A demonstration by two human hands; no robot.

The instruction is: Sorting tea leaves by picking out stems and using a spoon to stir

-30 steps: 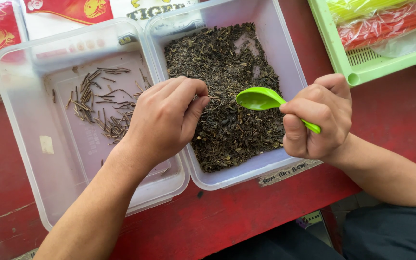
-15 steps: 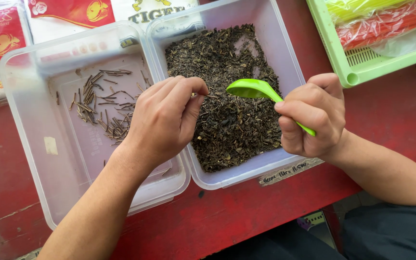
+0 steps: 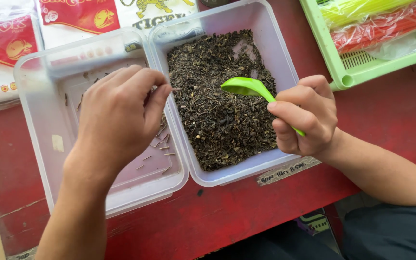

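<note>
Left hand (image 3: 116,115) is over the left clear tub (image 3: 39,144), fingers (image 3: 159,98) curled in and pinched together near the shared wall between the two tubs; looks like a thin brown stem sits at the fingertips, but too small to tell for sure. Loose stems (image 3: 162,144) lie scattered on that tub's floor, most hidden under the hand.

Right hand (image 3: 304,118) is at the right edge of the right clear tub (image 3: 275,43), fingers wrapped tight around the handle of a green plastic spoon (image 3: 246,87). Spoon bowl points left, tilted, hovering just above or resting on the dark dried leaf mass (image 3: 217,106) that fills most of the tub; a bare patch of floor shows near the top. Can't tell if the bowl actually touches the leaves.

Tubs sit side by side, walls touching, on a red tabletop (image 3: 386,101). Handwritten paper label (image 3: 285,172) stuck at the right tub's near edge. Green slotted tray (image 3: 357,58) with bagged red and yellow items top right, apart from the tubs. Red-and-white printed packets (image 3: 6,53) top left behind the left tub.
</note>
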